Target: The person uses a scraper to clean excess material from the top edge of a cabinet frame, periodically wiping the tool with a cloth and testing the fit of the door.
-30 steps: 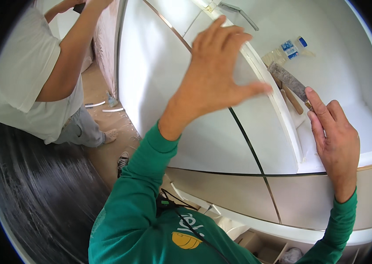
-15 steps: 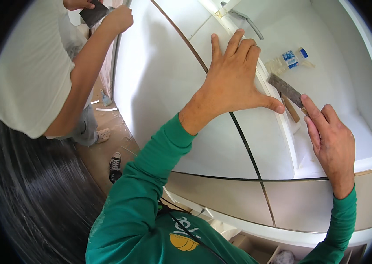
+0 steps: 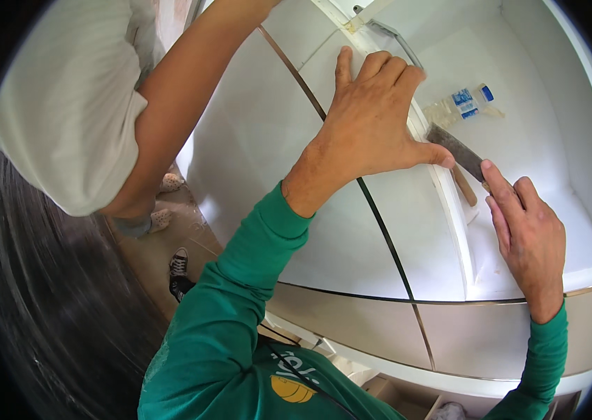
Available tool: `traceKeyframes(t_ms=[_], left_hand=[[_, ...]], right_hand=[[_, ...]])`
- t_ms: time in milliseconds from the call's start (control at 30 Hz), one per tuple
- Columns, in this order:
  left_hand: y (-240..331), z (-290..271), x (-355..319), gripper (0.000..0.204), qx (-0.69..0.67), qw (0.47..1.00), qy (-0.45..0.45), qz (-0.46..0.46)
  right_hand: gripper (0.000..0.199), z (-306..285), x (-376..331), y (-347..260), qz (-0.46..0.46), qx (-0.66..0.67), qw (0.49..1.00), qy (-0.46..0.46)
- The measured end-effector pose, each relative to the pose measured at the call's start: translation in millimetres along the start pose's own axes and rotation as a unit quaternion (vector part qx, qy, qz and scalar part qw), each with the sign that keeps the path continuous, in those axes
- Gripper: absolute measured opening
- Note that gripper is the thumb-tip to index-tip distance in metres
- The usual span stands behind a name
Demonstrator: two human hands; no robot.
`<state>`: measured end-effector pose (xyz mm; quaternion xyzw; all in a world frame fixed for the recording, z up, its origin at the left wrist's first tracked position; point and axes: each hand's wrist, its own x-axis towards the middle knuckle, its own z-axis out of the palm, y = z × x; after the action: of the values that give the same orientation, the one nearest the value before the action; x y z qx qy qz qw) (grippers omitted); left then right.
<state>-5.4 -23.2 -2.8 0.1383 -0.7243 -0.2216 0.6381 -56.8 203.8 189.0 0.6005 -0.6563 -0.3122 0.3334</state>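
My left hand (image 3: 374,115) lies spread on the white panel (image 3: 352,231), its fingers reaching to the raised edge of an open white cabinet box (image 3: 520,154). In my right hand (image 3: 531,238) is a flat file (image 3: 458,148) with a dark grey metal blade, the forefinger stretched along it. The blade's far end meets the white edge strip (image 3: 450,203), close by my left thumb. A tool's wooden handle (image 3: 465,187) lies inside the box, partly under the blade.
A clear bottle with a blue cap (image 3: 465,103) lies in the box near a grey metal hinge arm (image 3: 397,38). At the left, a co-worker's bare arm (image 3: 184,91) reaches over the panel. Dark wrapped sheets (image 3: 51,280) stand at lower left.
The co-worker has leaned in, the arm moving right and up over the panel; the dark plate in their hands has left view. My hands and the file have shifted only slightly.
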Motion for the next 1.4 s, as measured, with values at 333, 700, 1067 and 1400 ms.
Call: traceKeyframes(t_ms=[333, 700, 1067, 1400], left_hand=[[-10, -13, 8, 0.141, -0.077, 0.993, -0.054, -0.068], [-1, -8, -12, 0.146, -0.018, 0.998, -0.053, -0.014], [82, 5, -54, 0.058, -0.103, 0.984, 0.076, 0.122], [127, 43, -17, 0.051, -0.318, 0.923, 0.215, 0.009]], right_hand=[[0.059, -6, 40, -14, 0.007, 0.006, 0.998, 0.056], [0.056, -5, -5, -10, 0.034, 0.039, 0.998, 0.019], [0.055, -1, -9, -11, 0.025, 0.039, 0.998, 0.036], [0.048, -11, -3, 6, 0.014, 0.060, 0.998, -0.011]])
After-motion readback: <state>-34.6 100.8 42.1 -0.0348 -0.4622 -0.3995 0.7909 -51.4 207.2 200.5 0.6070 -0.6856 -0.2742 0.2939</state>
